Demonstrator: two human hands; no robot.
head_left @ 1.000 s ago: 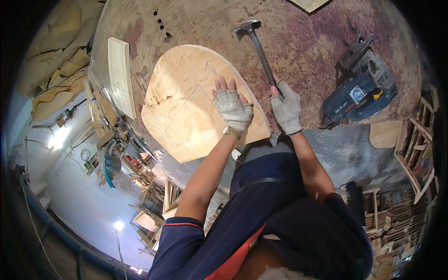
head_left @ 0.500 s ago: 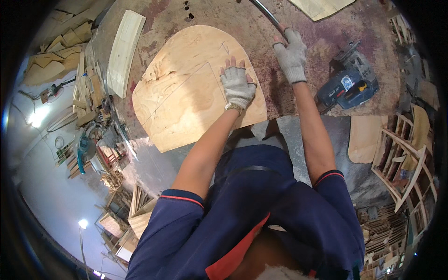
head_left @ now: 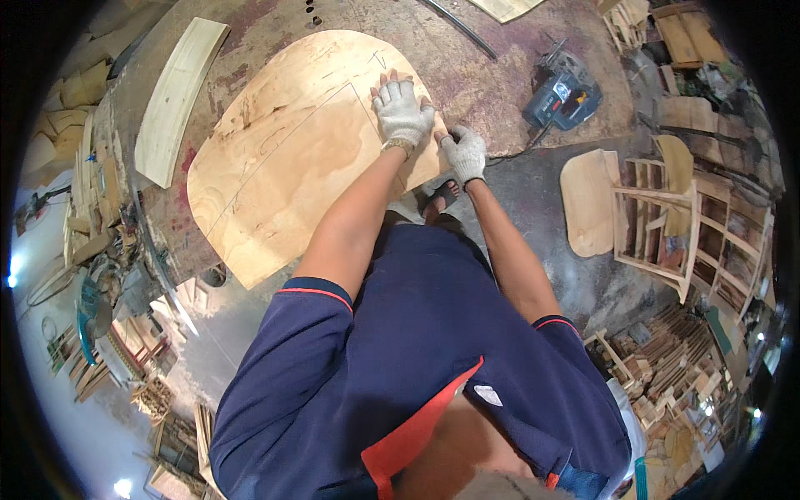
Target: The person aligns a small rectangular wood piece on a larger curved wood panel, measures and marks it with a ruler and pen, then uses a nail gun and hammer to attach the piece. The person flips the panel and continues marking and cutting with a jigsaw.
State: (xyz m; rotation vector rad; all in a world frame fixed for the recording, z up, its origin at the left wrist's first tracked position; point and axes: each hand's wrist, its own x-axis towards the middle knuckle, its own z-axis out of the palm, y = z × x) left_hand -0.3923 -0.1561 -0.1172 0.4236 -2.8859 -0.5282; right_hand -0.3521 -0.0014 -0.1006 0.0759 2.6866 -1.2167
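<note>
A rounded plywood panel point(head_left: 283, 158) with pencil lines drawn on it lies on the worn workbench, its lower edge reaching past the bench edge. My left hand point(head_left: 402, 112), in a grey-white fingerless glove, rests flat on the panel near its right side, fingers stretched out. My right hand point(head_left: 463, 153), gloved the same way, grips the panel's right edge close to the bench's near edge; some of its fingers are hidden. Beyond it, a thin dark metal rod point(head_left: 460, 28) lies on the bench, touched by neither hand.
A blue jigsaw point(head_left: 564, 96) with a cable sits on the bench at right. A curved pale board point(head_left: 179, 100) lies at left, another board point(head_left: 507, 7) at the far edge. Wooden frames point(head_left: 654, 218) and a rounded panel point(head_left: 588, 204) stand on the floor at right.
My right hand has let go of the metal rod and come back toward me to the panel's right edge. My left hand stays flat on the panel. The view has shifted.
</note>
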